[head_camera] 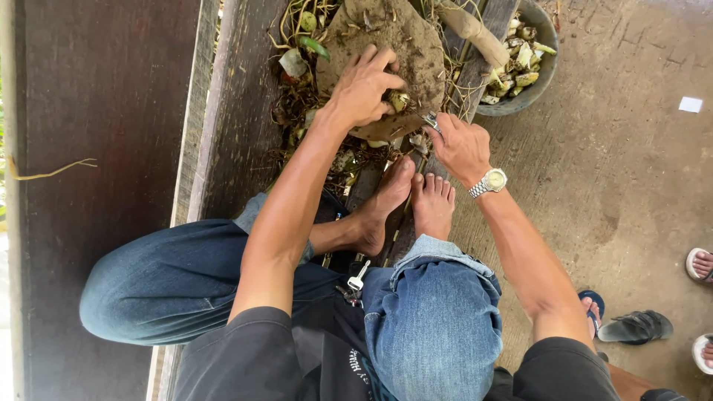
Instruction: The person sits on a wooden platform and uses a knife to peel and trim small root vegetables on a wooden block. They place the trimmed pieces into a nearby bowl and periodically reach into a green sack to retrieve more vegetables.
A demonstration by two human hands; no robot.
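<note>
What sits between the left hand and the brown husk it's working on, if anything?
Nothing visible does. The left hand lies flat on the brown husk, its fingers curled over a small pale piece at the lower edge. The right hand is just beside that edge with a small metal tool, also unblocked.

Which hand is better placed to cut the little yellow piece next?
Probably the right hand: it holds a small metal blade beside the piece. The left hand is pinning the piece down.

Two hands [364, 89], one wristwatch [490, 181], one bowl [546, 33].
</note>
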